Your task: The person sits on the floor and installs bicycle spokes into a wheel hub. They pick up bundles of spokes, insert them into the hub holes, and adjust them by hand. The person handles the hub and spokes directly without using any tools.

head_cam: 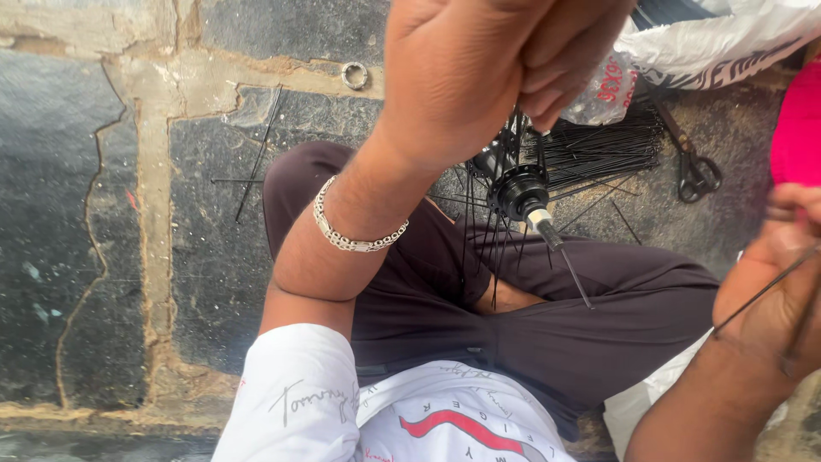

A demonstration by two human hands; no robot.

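while the left hand [479, 77] closes its fingers over the spokes at the black hub [517, 188] above the lap, the right hand [774, 291] probably pinches a thin, springy spoke [761, 295]; grip the rigid, heavier hub.

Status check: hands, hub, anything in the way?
Left hand closed above the black hub. Right hand pinching a thin spoke. Loose spokes, scissors beyond.

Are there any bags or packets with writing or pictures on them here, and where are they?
Clear plastic packet: top, just right of the left hand, crinkled, red print.
White plastic bag: top right corner, crumpled, black markings.
No signs or screens show.
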